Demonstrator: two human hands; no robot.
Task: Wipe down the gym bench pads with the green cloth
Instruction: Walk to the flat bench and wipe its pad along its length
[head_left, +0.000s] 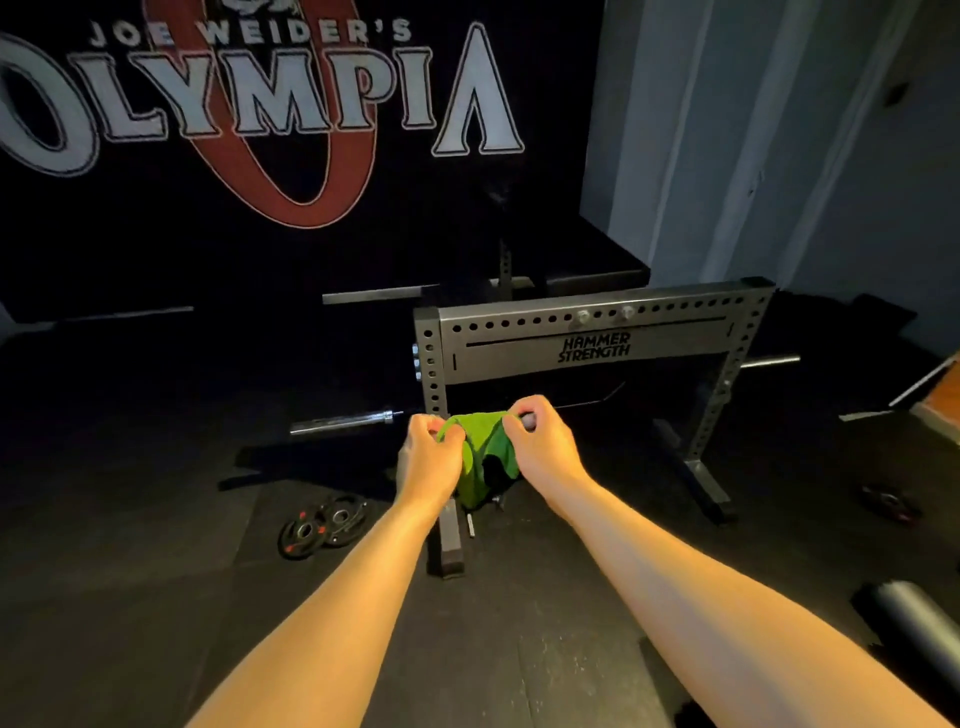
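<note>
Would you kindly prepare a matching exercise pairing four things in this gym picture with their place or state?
Things:
1. green cloth
2. weight plates
3. grey frame
4. barbell

Descriptions:
a. lying on the floor, left of the arms
b. printed with Hammer Strength
c. pinched by the left hand and right hand
d. chrome end jutting out left of the frame

Pairs: 1-c, 2-a, 3-b, 4-d.

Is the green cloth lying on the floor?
No, the left hand and the right hand each pinch the green cloth near its top edge, and it hangs between them.
</note>
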